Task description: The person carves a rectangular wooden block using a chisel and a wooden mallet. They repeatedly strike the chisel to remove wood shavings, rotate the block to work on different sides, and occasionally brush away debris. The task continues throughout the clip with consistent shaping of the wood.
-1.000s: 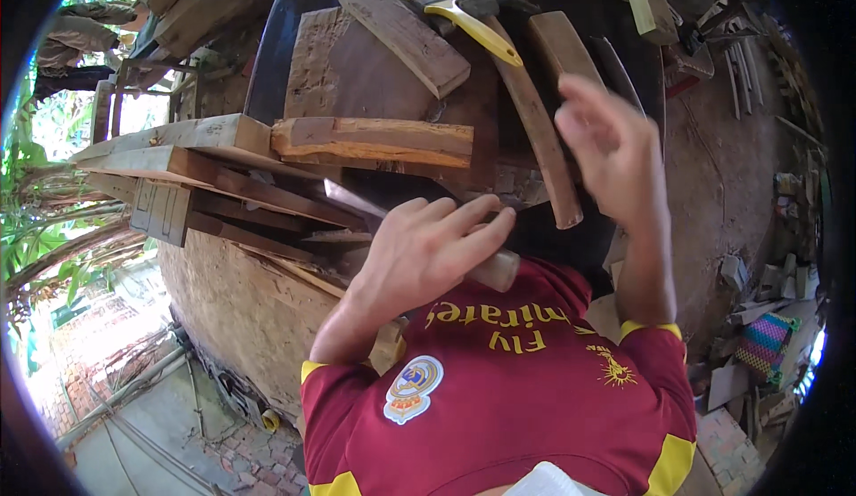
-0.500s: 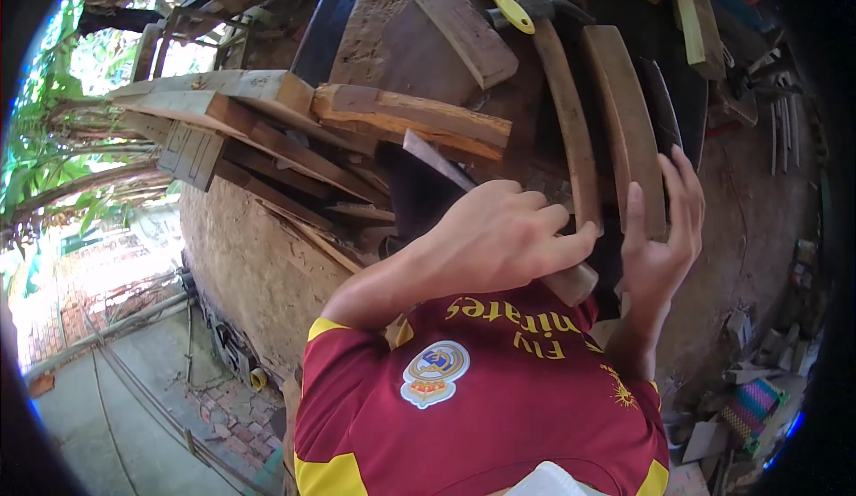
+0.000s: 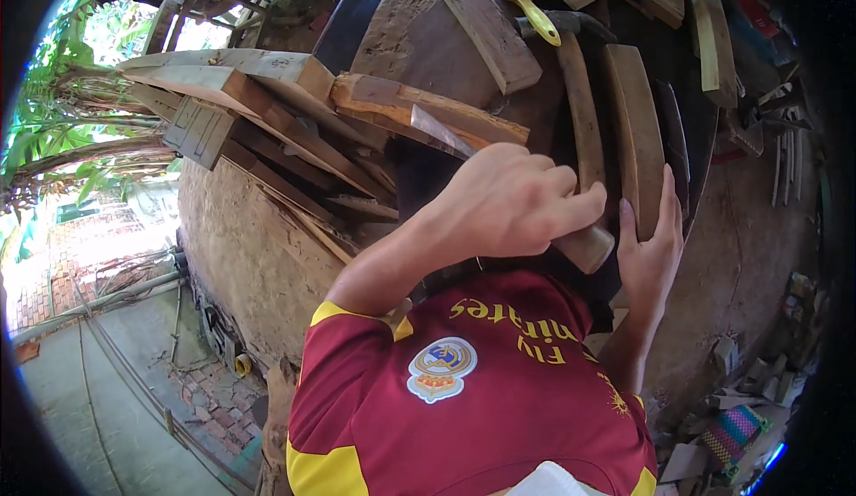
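My left hand (image 3: 513, 200) is closed round a wooden-handled blade; its flat metal blade (image 3: 439, 129) sticks out at the far left of the fist and its thick handle end (image 3: 588, 248) at the near right. My right hand (image 3: 653, 251) grips the near end of a long wooden block (image 3: 635, 139), thumb at its left and fingers along its right side. Between the hands and running away from me lies a hammer (image 3: 581, 108), its head partly under a yellow-handled paintbrush (image 3: 539, 20). A dark, thin curved piece (image 3: 674, 131) lies right of the block.
Rough timber (image 3: 419, 104) and stacked planks (image 3: 259, 108) stand to the left. Another board (image 3: 486, 28) lies at the far side, with a pale stick (image 3: 713, 41) at far right. Scraps and a woven coloured item (image 3: 736, 434) are on the ground at right.
My left hand has moved a little away from me with the blade. The fingers of my right hand have drawn back from the dark curved piece to the block's near end. The view has shifted slightly.
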Motion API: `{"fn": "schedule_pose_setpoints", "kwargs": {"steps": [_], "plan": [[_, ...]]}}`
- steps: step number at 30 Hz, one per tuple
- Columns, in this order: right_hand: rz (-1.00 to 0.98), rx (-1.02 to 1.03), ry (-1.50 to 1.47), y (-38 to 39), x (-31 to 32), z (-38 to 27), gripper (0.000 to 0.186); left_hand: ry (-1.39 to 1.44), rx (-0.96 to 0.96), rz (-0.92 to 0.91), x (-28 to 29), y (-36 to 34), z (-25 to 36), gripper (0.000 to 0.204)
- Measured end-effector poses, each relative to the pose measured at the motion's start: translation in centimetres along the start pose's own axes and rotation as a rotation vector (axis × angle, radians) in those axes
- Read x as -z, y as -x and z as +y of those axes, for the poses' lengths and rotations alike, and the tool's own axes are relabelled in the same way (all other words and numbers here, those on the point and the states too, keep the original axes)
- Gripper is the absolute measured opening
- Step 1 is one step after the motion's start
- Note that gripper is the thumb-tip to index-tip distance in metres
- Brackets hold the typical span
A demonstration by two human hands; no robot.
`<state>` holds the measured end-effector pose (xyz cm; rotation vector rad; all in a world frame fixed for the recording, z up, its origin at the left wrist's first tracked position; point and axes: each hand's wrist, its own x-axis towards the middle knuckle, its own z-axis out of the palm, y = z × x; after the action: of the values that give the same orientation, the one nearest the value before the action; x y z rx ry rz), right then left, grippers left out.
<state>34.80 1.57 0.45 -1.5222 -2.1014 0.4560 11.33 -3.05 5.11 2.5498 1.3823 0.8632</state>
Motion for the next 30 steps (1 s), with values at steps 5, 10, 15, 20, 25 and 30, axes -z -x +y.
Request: {"fn": "schedule_pose_setpoints", "kwargs": {"steps": [5,10,15,20,25,30], "plan": [[-0.002,-0.010,-0.004,0.0,0.1,-0.3,0.066,-0.154,-0.023,0.241,-0.2,0.0,-1.6,0.036],[-0.009,-0.028,0.024,-0.1,0.2,-0.7,0.067,-0.189,-0.021,0.390,-0.6,0.1,-2.2,0.027],[-0.050,-0.091,0.137,-0.4,0.1,-0.6,0.069,-0.218,-0.023,0.424,-1.0,0.3,-2.3,0.024],[-0.131,-0.268,-0.277,-1.2,1.7,0.8,0.063,-0.227,-0.039,0.438,-1.2,0.4,-2.3,0.025],[-0.068,-0.426,-0.829,0.1,3.7,3.4,0.061,-0.237,-0.039,0.448,-1.3,0.7,-2.4,0.030],[-0.125,-0.032,-1.459,2.7,2.5,5.1,0.080,-0.204,-0.046,0.451,-1.5,0.6,-2.7,0.033]]}}
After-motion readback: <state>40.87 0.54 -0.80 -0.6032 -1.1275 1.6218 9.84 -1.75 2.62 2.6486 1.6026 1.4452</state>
